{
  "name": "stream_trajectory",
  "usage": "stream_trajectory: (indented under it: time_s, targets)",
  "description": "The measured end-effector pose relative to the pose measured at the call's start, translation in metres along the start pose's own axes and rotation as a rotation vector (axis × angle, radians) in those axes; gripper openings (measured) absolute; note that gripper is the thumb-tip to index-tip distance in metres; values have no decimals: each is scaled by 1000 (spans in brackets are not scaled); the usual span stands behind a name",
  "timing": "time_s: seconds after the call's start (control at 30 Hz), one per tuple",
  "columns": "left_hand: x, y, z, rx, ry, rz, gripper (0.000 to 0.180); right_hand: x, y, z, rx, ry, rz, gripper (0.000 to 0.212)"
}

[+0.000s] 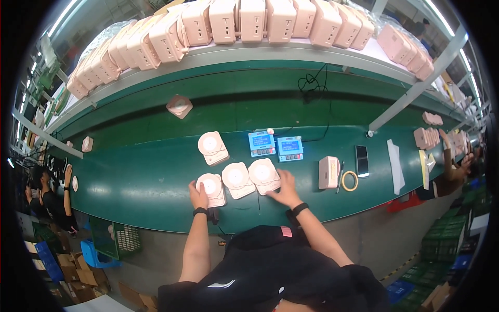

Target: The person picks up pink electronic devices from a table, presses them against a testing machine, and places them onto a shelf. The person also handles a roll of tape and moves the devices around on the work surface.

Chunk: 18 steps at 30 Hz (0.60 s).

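Observation:
Three pale pink plastic devices with round white discs on top lie side by side before me. My left hand [198, 197] grips the left edge of the left pink device [213, 187], thumb along its side. At the other end, my right hand [285, 190] has its thumb and fingers around the right edge of the right pink device [263, 173]. Between them sits the middle pink device [238, 179], touched by neither hand. Just behind the left one stands another pink device [211, 147]. Parts of my fingertips are hidden against the casings.
Two blue display boxes [261, 144] lie behind the row. Rightward are an upright pink unit [328, 172], a pen, a tape ring [350, 181] and a phone [362, 160]. A shelf [234, 56] full of pink units crosses above. Co-workers sit at both ends.

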State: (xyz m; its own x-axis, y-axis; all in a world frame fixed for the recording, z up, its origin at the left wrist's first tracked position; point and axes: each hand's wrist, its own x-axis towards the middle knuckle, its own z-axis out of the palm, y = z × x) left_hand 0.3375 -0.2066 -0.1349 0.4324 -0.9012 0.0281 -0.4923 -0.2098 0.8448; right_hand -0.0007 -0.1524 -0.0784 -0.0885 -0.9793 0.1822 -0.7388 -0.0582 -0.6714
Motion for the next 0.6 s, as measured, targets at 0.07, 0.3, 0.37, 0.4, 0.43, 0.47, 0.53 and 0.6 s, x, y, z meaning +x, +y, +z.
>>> stream_trajectory:
  time_s: [0.07, 0.3, 0.37, 0.4, 0.43, 0.47, 0.53, 0.6]
  targets:
    - [-1, -1, -2, 23, 14, 8, 42, -4, -11, 21, -54, -124, 37, 98]
    - [-2, 5, -2, 22, 8, -9, 42, 2, -12, 27, -106, -113, 69, 107]
    - [-3, 7, -5, 22, 10, -10, 42, 1, -8, 23, -94, -104, 68, 107]
    - [-3, 5, -7, 10, 7, -19, 43, 0, -6, 20, -89, -93, 86, 107]
    - [-3, 3, -9, -1, 3, -27, 44, -2, -5, 17, -83, -82, 103, 106]
    - [-1, 9, -9, -14, -11, -31, 46, -3, 0, 14, -81, -64, 130, 106]
    - [-7, 20, -10, 140, 5, 96, 52, -7, 9, 6, -90, -48, 138, 106]
    - [-19, 53, -12, 445, 25, 356, 63, -13, 19, -3, -111, -12, 166, 106]
